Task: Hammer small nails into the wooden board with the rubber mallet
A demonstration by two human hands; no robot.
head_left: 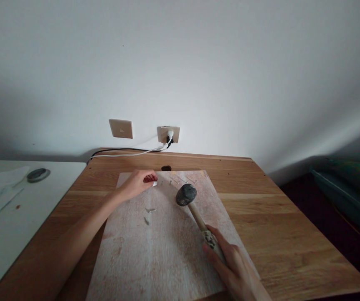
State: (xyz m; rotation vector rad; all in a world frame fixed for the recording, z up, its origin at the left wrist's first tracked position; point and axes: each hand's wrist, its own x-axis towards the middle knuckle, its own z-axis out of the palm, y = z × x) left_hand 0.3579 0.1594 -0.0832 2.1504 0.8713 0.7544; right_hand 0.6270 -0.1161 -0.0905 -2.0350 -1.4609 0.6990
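Note:
My right hand (233,267) grips the wooden handle of a hammer (186,195), whose dark head hovers over a pale wooden board (155,251). My left hand (139,182) reaches to the board's far edge, its fingers pinched on a small white piece (155,183) that I cannot make out. Several nails (175,181) stand in a row along the far edge, just right of that hand. A few loose nails (149,213) lie on the board between my hands.
The board lies on a wooden table (277,225). Behind it, two wall plates and a socket (168,134) with plugged cables. A white surface (26,217) at left holds a round grey lid (38,174) and cloth. A dark drop lies right of the table.

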